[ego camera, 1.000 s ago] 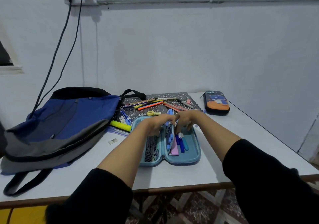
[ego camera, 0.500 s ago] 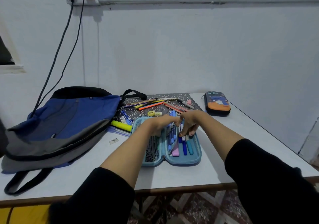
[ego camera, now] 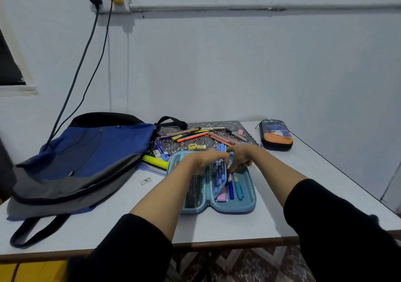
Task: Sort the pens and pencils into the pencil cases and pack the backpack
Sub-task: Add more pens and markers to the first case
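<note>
- The left hand [ego camera: 202, 162] is lying over the blue pens [ego camera: 218, 179] in the centre flap of the open light-blue pencil case [ego camera: 249, 206], fingers bent; I cannot tell whether it is gripping them.
- The right hand [ego camera: 240, 157] is curling its fingers onto pen tops in the case's right half; I cannot tell whether it is pinching one.
- The blue backpack [ego camera: 86, 158] is lying flat to the left of the case.
- Loose pens and pencils [ego camera: 192, 136] are lying on the patterned mat [ego camera: 230, 125] behind the case.

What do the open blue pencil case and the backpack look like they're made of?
Open blue pencil case: probably moulded foam shell, smooth matte; its rim keeps shape. Backpack: likely woven synthetic fabric, matte; it slumps and creases.
</note>
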